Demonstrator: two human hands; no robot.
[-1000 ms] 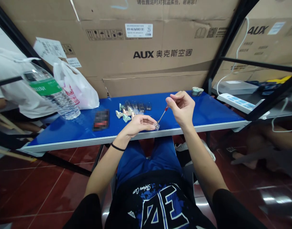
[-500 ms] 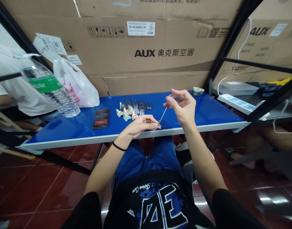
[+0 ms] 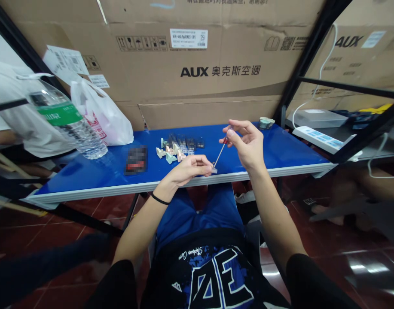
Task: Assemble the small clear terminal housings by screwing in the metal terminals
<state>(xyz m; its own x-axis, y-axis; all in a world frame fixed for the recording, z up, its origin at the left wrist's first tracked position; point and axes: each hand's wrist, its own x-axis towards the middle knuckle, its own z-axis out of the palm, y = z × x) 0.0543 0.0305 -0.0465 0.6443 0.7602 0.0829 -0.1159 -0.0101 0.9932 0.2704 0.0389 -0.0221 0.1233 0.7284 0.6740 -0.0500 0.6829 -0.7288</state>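
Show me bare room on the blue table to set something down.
Widest patch on the blue table: right of the right hand, in front of the green-white pieces. Another: left of the blurred black package, in front of the water bottle. Crowded: the middle, where small pale and dark parts sit behind the left hand.

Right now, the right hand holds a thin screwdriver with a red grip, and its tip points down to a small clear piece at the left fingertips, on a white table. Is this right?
No: the table is blue, not white, as the head view shows. The right hand holds the thin screwdriver, and its tip points down to the small clear piece at the left fingertips.
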